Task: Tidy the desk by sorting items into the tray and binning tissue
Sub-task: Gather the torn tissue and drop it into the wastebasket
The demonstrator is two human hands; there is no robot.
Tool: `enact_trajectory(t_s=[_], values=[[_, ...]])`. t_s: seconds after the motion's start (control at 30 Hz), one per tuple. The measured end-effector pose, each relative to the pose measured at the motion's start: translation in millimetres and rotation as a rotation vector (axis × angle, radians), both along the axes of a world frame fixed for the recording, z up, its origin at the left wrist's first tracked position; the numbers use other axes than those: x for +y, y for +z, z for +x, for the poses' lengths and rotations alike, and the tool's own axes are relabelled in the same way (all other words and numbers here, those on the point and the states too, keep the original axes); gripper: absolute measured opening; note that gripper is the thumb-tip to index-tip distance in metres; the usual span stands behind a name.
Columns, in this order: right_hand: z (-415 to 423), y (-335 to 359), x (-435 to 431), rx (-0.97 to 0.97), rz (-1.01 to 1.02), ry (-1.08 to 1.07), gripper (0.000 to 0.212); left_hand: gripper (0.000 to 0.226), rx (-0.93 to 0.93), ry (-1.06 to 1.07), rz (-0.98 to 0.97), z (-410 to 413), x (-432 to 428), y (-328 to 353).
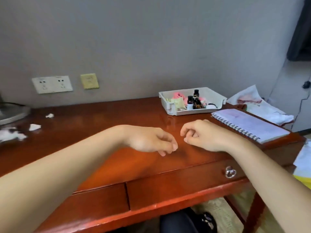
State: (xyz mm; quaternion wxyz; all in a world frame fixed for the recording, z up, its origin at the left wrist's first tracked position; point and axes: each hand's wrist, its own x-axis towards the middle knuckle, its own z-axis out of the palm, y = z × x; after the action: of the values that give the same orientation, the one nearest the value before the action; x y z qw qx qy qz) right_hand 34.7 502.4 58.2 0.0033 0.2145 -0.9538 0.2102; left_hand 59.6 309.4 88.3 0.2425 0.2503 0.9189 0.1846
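A white tray [170, 105] stands at the back right of the red wooden desk [94, 121]; inside are small dark bottles [190, 100], a pink plush toy [178, 96] and other small items. Crumpled tissue pieces lie at the far left: one small piece [49, 115], one flat piece [34, 127] and a bigger clump [11, 134] at the frame's edge. My left hand [151, 140] and my right hand [202, 135] rest on the desk's middle, close together, fingers loosely curled, nothing in either.
A spiral notebook [249, 125] lies right of my right hand, with white cloth or paper [262, 105] behind it. A grey round base [13, 113] sits at the far left. Wall sockets [52, 84] are above the desk. A drawer knob [230, 172] faces me.
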Motion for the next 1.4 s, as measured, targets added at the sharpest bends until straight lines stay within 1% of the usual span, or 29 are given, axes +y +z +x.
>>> enact_trajectory(t_s=[0.13,0.23,0.33,0.4,0.5,0.53,0.63,0.77,0.83,0.93,1.03,1.13,1.3,1.4], values=[[-21.7,9.5,-73.8,-0.007,0.043,0.139,0.008,0.038,0.094,0.164,-0.066,10.9,-67.0,8.6],[-33.4,7.4,-128.2,-0.028,0.044,0.218,0.01,0.04,0.123,0.304,-0.111,19.2,-113.1,4.6],[-41.5,-4.7,-181.7,-0.067,0.048,0.305,0.02,0.041,0.145,0.462,-0.131,27.4,-159.1,-9.2],[-44.3,-17.2,-218.5,-0.053,0.087,0.341,0.03,0.044,0.176,0.592,-0.183,31.5,-189.3,-23.3],[-42.2,-35.7,-271.0,0.071,0.146,0.369,0.044,0.055,0.341,0.784,-0.389,37.4,-235.2,-44.8],[-39.6,-41.6,-288.8,0.085,0.144,0.393,0.049,0.059,0.376,0.855,-0.426,40.9,-252.4,-51.6],[-36.1,-58.9,-333.8,0.065,0.138,0.46,0.054,0.07,0.425,1.033,-0.439,54.2,-297.4,-71.1],[-42.5,-68.7,-372.3,0.093,0.091,0.457,0.055,0.076,0.548,1.121,-0.417,71.5,-336.8,-88.6],[-48.6,-68.9,-388.6,0.109,0.091,0.452,0.057,0.078,0.571,1.177,-0.369,72.5,-355.8,-93.7],[-60.2,-69.6,-413.6,0.105,0.123,0.43,0.062,0.083,0.532,1.264,-0.312,61.5,-379.1,-98.5],[-70.0,-69.9,-437.0,0.103,0.145,0.416,0.07,0.093,0.486,1.295,-0.33,41.9,-395.5,-98.9],[-79.2,-70.6,-461.1,0.109,0.125,0.431,0.074,0.099,0.462,1.325,-0.332,23.5,-415.3,-99.6],[-93.3,-71.1,-499.4,0.165,0.023,0.492,0.067,0.099,0.487,1.347,-0.311,-0.1,-443.5,-100.4],[-101.2,-73.2,-516.5,0.201,-0.05,0.517,0.052,0.097,0.513,1.363,-0.3,-11.1,-458.3,-103.6]])
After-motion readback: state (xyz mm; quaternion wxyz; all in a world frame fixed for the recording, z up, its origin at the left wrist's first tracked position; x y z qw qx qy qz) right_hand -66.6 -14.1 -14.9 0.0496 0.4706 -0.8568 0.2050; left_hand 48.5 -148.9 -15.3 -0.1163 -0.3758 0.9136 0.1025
